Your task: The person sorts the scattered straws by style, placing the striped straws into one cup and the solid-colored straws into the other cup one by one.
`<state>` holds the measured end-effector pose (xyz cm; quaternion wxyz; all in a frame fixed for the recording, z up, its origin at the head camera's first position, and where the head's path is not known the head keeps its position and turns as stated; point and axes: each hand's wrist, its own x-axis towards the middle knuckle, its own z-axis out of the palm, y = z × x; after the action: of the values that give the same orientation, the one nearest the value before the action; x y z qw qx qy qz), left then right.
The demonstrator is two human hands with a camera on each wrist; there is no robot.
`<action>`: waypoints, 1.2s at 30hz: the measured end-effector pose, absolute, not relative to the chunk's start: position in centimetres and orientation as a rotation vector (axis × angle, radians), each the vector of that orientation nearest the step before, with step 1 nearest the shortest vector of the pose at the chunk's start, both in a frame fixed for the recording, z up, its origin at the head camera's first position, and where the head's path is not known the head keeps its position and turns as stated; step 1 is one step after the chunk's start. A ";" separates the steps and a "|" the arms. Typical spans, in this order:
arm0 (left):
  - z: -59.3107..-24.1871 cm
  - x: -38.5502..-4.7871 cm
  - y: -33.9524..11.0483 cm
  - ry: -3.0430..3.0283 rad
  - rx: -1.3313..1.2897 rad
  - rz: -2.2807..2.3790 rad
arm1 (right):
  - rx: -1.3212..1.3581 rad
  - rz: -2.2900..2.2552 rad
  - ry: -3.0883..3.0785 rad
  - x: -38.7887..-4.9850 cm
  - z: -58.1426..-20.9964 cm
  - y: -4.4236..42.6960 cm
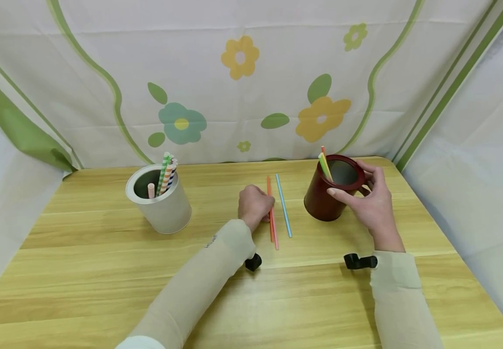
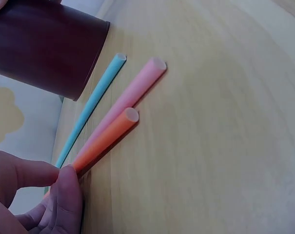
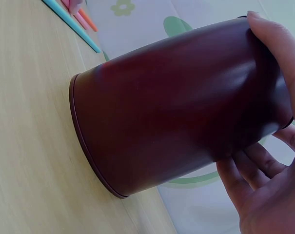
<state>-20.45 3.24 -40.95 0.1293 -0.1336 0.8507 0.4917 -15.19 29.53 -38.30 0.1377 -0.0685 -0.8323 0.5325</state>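
On the wooden table, my left hand (image 1: 255, 206) pinches an orange straw (image 2: 110, 138) between thumb and fingertips. A pink straw (image 2: 137, 88) lies against it, and a light blue straw (image 1: 284, 206) lies a little to the right. My right hand (image 1: 375, 206) grips a dark red mug (image 1: 322, 199) near its rim, thumb at the front and fingers round the handle side. The mug is slightly tilted. A few plain straws (image 1: 323, 166), green, yellow and orange, lean inside it.
At the left stands a white container (image 1: 170, 213) with several striped straws (image 1: 164, 179) and a pale pink one in it. A flowered curtain (image 1: 243, 97) hangs behind the table (image 1: 304, 300). Black wrist-camera mounts (image 1: 253, 262) stick out by both sleeves.
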 end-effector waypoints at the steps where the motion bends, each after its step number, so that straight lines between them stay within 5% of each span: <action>1: -40.9 -20.5 3.2 2.470 -0.390 1.433 | -0.198 1.542 -2.407 -15.2 -38.3 29.5; 36: -37.8 -19.5 -0.5 1.929 -0.496 2.047 | -0.205 1.587 -2.376 -15.4 -38.6 29.6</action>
<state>-19.46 -0.48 -37.78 0.1426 -0.1719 0.6685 0.7094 -15.36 29.56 -38.61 0.1380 -0.0709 -0.8215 0.5487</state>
